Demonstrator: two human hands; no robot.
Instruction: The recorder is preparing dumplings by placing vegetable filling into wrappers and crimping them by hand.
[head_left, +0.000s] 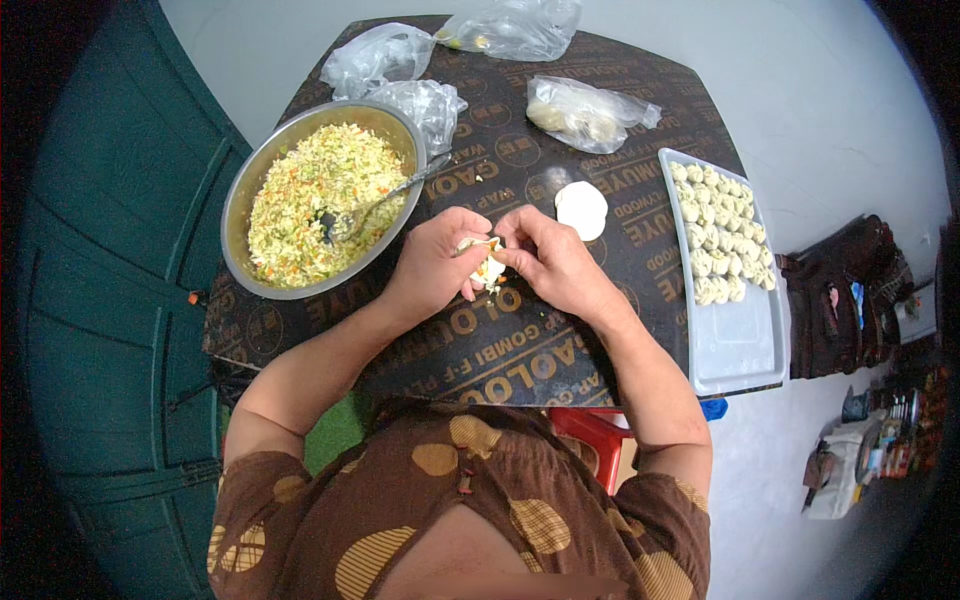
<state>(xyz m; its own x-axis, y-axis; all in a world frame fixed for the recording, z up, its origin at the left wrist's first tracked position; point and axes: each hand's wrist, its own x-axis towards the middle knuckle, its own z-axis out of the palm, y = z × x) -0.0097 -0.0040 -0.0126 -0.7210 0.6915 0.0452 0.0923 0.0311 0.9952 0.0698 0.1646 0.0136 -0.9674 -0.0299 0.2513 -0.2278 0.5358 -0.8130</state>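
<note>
Between my hands is a filled dumpling wrapper (486, 262), its dough edge partly gathered and bits of vegetable filling showing. My left hand (442, 259) cradles it from the left side, and the fingertips of my right hand (547, 259) pinch its right edge. Some filling crumbs hang or lie just below it. To the left stands a metal bowl (234, 247) of chopped vegetable filling (322, 195) with a metal spoon (397, 187) in it. Round dough wrappers (581, 210) lie in a small stack beyond my right hand. Rows of pleated dumplings (720, 232) sit in a white plastic tray (735, 345) at the right.
The dark printed plywood table (480, 375) carries a clear bag of dough (585, 116) at the back and several crumpled plastic bags (382, 56) behind the bowl. A red plastic stool (600, 435) is under the front edge. A green door (112, 300) is on the left.
</note>
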